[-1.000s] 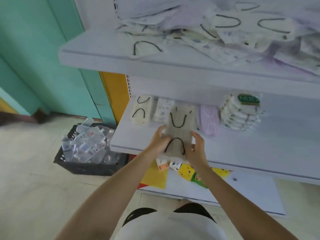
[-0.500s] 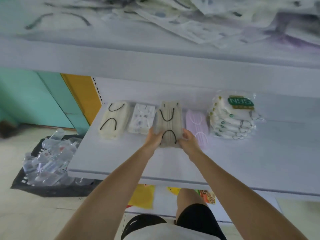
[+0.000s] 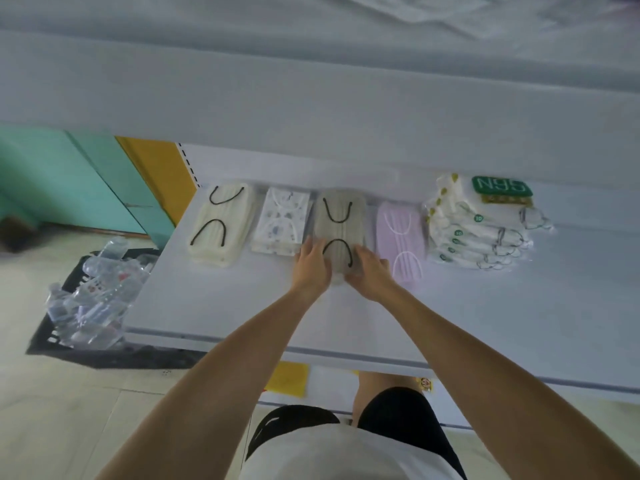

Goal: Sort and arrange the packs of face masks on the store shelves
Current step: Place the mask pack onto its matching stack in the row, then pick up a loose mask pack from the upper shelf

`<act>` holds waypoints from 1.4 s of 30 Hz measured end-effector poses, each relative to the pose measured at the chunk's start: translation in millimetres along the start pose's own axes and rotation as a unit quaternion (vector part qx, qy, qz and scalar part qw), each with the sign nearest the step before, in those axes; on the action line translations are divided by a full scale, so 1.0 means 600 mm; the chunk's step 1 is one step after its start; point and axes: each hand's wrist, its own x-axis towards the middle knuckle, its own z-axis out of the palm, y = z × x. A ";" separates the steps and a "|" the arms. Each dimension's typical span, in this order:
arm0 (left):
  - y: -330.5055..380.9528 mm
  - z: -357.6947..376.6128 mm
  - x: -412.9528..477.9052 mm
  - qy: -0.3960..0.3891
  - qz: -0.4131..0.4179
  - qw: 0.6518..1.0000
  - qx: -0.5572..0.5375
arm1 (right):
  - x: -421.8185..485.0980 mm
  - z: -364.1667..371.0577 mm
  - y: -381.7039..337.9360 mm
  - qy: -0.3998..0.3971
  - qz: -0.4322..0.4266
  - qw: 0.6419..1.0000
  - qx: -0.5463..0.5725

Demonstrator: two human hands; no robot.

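Two hands [image 3: 310, 268] [image 3: 370, 277] gripping ribbed beige pack [image 3: 340, 216], flat shelf [image 3: 221, 306]

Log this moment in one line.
left hand: holds grey mask pack, near end | right hand: holds same end | pack: flat on shelf between patterned pack and pink pack

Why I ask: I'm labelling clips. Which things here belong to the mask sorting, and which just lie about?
Job: grey mask pack between left hand and right hand; cream pack; patterned pack; pink pack; N95 packs; shelf.
Lying about: black crate of clear plastic boxes on the floor.
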 end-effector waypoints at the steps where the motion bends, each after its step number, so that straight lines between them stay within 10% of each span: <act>1: 0.001 -0.001 -0.004 0.003 0.001 1.000 0.000 | -0.003 -0.001 0.001 0.009 -0.006 1.000 -0.004; 16: 0.019 -0.203 -0.226 -0.044 0.075 0.990 0.111 | -0.273 -0.075 -0.089 0.003 -0.120 0.989 -0.091; 32: 0.094 -0.468 -0.361 0.227 0.276 0.902 0.244 | -0.423 -0.253 -0.311 0.095 -0.499 0.846 -0.161; 42: 0.210 -0.528 -0.389 0.307 0.364 0.846 0.240 | -0.425 -0.378 -0.334 0.253 -0.540 0.797 -0.092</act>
